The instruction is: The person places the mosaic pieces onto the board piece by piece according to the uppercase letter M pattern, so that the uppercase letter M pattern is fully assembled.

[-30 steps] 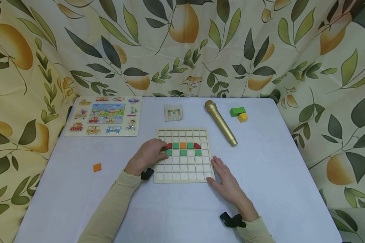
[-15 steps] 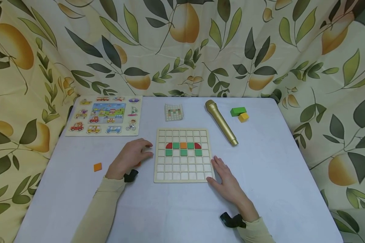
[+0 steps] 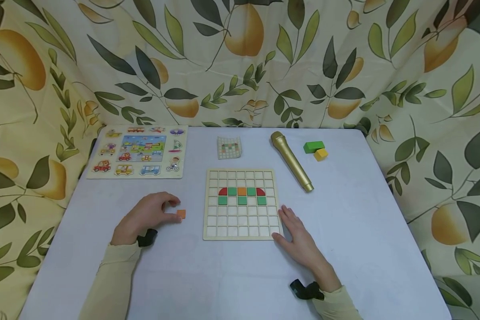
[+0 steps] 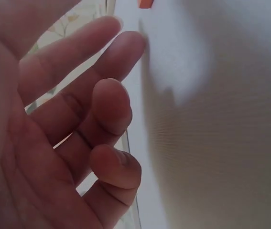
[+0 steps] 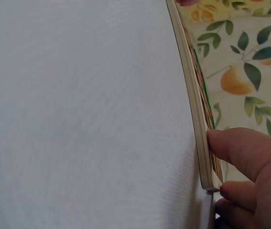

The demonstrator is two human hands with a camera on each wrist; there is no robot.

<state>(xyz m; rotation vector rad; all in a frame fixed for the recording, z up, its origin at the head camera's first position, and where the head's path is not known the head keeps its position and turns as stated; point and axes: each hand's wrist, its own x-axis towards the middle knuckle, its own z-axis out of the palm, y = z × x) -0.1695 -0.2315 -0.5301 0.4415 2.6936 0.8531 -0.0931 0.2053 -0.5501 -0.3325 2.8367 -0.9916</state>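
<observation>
In the head view my left hand point(image 3: 150, 213) is over the table left of the board, fingers bent and spread from the thumb. Its thumb tip is right at an orange square tile point(image 3: 181, 214); in the left wrist view an orange piece point(image 4: 146, 4) shows past the fingertips, and nothing lies between them. My right hand point(image 3: 300, 242) lies along the right edge of the wooden grid board point(image 3: 240, 238), fingers straight, thumb on its near corner. Two rows of tiles fill some of its cells: red rounded corners point(image 3: 260, 191), green squares point(image 3: 242, 200) and an orange square point(image 3: 242, 191).
Behind the board lies a small pattern card point(image 3: 229, 148). A vehicle picture puzzle point(image 3: 138, 171) is at the back left. Toward the back right are a gold microphone point(image 3: 291, 162), a green block point(image 3: 314, 147) and a yellow block point(image 3: 321, 154). A patterned cloth point(image 3: 240, 89) hangs behind.
My left hand has come off the board and moved left and nearer, uncovering one orange tile beside the board. It now covers the spot of the other loose orange tile. The right hand stays put.
</observation>
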